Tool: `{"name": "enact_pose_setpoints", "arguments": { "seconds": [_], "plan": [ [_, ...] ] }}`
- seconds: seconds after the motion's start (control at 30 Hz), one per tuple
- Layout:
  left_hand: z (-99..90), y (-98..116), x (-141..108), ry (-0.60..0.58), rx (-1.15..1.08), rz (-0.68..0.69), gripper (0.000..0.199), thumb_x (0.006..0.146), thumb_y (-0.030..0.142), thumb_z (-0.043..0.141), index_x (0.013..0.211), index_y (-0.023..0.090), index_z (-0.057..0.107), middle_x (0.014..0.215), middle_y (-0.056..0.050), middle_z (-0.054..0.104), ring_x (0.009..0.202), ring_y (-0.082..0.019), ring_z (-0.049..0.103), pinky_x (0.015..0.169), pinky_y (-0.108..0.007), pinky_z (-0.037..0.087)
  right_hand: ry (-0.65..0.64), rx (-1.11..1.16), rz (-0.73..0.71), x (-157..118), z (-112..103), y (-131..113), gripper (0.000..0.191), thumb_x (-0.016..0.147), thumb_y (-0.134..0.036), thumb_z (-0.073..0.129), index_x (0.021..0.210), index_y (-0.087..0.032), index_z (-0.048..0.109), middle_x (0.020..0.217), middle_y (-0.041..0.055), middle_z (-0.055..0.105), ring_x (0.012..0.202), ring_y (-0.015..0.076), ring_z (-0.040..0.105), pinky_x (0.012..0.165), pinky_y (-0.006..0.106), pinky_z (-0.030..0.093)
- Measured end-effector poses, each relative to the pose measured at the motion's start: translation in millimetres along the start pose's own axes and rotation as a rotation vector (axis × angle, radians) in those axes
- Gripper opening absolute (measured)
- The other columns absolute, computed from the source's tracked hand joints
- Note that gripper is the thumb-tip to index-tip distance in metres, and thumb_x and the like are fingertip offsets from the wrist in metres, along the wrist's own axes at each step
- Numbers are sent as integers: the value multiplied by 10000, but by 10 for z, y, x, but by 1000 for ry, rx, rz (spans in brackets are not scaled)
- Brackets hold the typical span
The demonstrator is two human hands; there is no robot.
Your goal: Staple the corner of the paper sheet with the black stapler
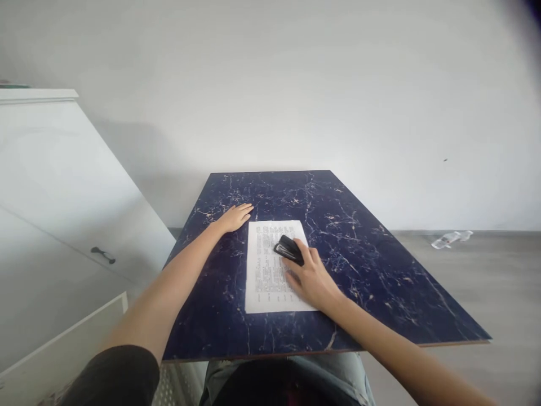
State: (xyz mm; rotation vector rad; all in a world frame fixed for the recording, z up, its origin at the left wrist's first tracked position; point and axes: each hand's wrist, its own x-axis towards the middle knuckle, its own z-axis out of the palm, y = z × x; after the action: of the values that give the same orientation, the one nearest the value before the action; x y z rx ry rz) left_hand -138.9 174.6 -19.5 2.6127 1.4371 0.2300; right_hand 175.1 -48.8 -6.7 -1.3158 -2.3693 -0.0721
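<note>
A printed sheet of paper (264,270) lies on the dark blue marbled table (355,265) in front of me. My right hand (310,273) is closed around a black stapler (289,250), which is over the right part of the sheet. The stapler's front end points to the upper left. Whether it touches the paper I cannot tell. Resting flat on the table just beyond the sheet's upper left corner is my left hand (236,217), its fingers stretched out and holding nothing.
To the left stands a white cabinet (54,186) with a dark handle (102,255). A pale wall (270,96) rises behind the table. On the floor at right lies a clear and white plastic-looking object (450,239).
</note>
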Motion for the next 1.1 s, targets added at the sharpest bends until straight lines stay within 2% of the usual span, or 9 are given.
{"name": "enact_pose_setpoints", "arguments": {
  "seconds": [0.1,0.17,0.27,0.37,0.57,0.77,0.87,0.97,1.1],
  "plan": [
    [-104,-480,-414,39,-7,-85,557,1043,434,275,1552,242,395,1645,-67,321,1526,-261,273,1238,-531,170,-9,39,-29,249,200,-486,321,950,-318,560,1225,-248,711,1585,119,304,1210,382,438,1039,604,436],
    [-159,-727,-637,60,-38,-87,573,1039,439,266,1543,209,412,1639,-73,335,1524,-241,281,1249,-473,184,-23,60,-68,411,325,-784,318,952,-326,557,1217,-234,707,1588,126,304,1218,379,429,1045,595,425],
    [-225,-966,-862,95,-115,-84,597,1033,474,260,1514,183,463,1617,-76,380,1513,-217,307,1256,-399,199,-33,73,-115,625,478,-1138,334,960,-350,544,1230,-221,692,1592,133,301,1219,374,426,1038,587,425],
    [-286,-1072,-964,103,-189,-116,618,1024,548,272,1485,211,507,1601,-68,408,1500,-233,337,1251,-410,224,-32,74,-139,761,567,-1321,354,972,-371,526,1252,-214,678,1592,149,300,1220,380,422,1021,598,431],
    [-314,-1096,-978,49,-136,-125,722,946,665,428,1519,226,465,1628,-82,353,1508,-286,319,1247,-449,222,-56,90,-118,791,584,-1383,325,973,-336,517,1240,-236,674,1592,127,305,1213,358,445,995,569,459],
    [-253,-1035,-983,71,-68,-118,704,985,616,327,1543,198,421,1642,-87,324,1531,-265,266,1257,-441,189,-48,92,-112,785,591,-1506,379,962,-337,523,1299,-196,623,1557,178,328,1216,385,452,947,579,487],
    [-238,-993,-989,79,-39,-118,711,977,607,338,1538,179,421,1634,-104,337,1530,-266,268,1259,-443,175,-62,131,-143,843,612,-1451,323,950,-215,506,1244,-224,639,1523,156,369,1180,350,484,917,542,503],
    [-224,-967,-997,93,-25,-119,676,990,581,310,1538,200,416,1638,-92,332,1528,-259,276,1260,-455,162,-54,249,-96,912,625,-1347,392,919,-90,464,1258,-246,585,1429,135,465,1133,287,525,912,474,507],
    [-216,-958,-999,101,-16,-118,662,998,562,307,1536,193,417,1643,-96,320,1529,-260,272,1262,-461,154,-73,448,-11,964,629,-1268,503,923,-139,504,1413,-200,406,1200,115,616,1045,241,577,926,411,496]
  ]
}}
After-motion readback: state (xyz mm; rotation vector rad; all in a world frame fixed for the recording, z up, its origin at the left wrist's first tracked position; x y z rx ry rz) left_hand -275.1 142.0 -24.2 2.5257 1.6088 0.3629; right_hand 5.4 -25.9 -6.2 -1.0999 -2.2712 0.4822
